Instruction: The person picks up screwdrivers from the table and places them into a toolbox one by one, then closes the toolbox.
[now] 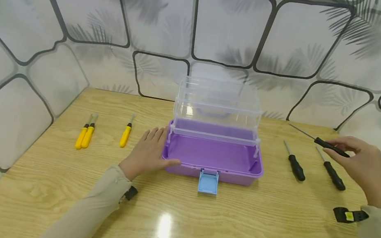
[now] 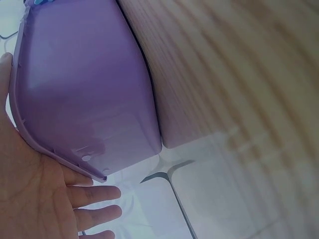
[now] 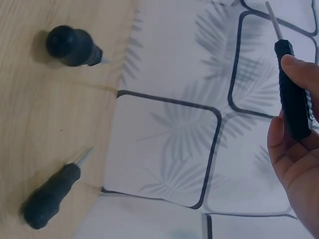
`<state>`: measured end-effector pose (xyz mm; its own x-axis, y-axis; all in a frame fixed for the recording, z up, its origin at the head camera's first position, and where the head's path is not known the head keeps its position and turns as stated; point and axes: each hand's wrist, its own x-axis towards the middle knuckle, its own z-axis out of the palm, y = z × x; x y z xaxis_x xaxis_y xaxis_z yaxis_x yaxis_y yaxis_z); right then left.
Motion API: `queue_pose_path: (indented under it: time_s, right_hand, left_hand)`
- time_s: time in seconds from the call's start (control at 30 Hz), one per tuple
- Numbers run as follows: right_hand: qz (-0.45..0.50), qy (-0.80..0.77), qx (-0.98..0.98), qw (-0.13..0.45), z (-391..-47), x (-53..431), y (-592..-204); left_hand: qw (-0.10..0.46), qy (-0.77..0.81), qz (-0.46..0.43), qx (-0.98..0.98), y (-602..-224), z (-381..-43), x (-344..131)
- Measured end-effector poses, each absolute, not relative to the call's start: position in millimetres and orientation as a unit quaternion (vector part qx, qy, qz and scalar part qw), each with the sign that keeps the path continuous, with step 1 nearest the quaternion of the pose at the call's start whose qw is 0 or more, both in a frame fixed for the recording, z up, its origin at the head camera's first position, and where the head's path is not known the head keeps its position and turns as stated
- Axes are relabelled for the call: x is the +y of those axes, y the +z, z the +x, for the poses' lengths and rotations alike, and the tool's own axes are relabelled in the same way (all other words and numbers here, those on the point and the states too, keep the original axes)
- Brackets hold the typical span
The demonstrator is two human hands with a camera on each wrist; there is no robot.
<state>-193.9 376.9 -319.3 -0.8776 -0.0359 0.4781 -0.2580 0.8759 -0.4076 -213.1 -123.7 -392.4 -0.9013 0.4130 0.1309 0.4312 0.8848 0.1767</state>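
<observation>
A purple toolbox (image 1: 233, 177) stands at the middle of the table, its clear lid (image 1: 220, 94) raised and its blue latch (image 1: 208, 182) hanging down in front. Against the box's left side lies my left hand (image 1: 150, 150), fingers straight, thumb over the front rim; the left wrist view shows the palm along the purple wall (image 2: 89, 84). My right hand (image 1: 365, 161) grips a black-handled screwdriver (image 1: 322, 142) above the table at the right, its shaft pointing up and left. Below it lie two more black-handled screwdrivers (image 1: 296, 168), also seen in the right wrist view.
On the left of the wooden table (image 1: 232, 234), a pair of yellow-handled screwdrivers (image 1: 88, 137) lies side by side, with a single yellow-handled screwdriver (image 1: 126, 135) nearer the box. A patterned wall covering (image 1: 230, 29) rises behind the table and along both sides.
</observation>
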Motion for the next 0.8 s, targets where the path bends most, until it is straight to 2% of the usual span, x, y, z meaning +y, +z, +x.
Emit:
queue_pose_path:
  time_s: [0.2,0.43,0.8]
  right_hand:
    - [0.098,0.231,-0.937,0.242,-198.7,363.4,-311.2]
    - [0.108,0.287,-0.925,0.222,-205.7,345.0,-305.6]
    - [0.179,0.330,-0.901,0.217,-226.0,312.4,-303.9]
  left_hand:
    - [0.043,-0.099,-0.213,-0.971,-391.3,-212.4,-124.0]
    - [0.043,-0.101,-0.212,-0.971,-392.0,-213.0,-124.3]
    - [0.051,-0.104,-0.214,-0.970,-391.9,-212.0,-124.1]
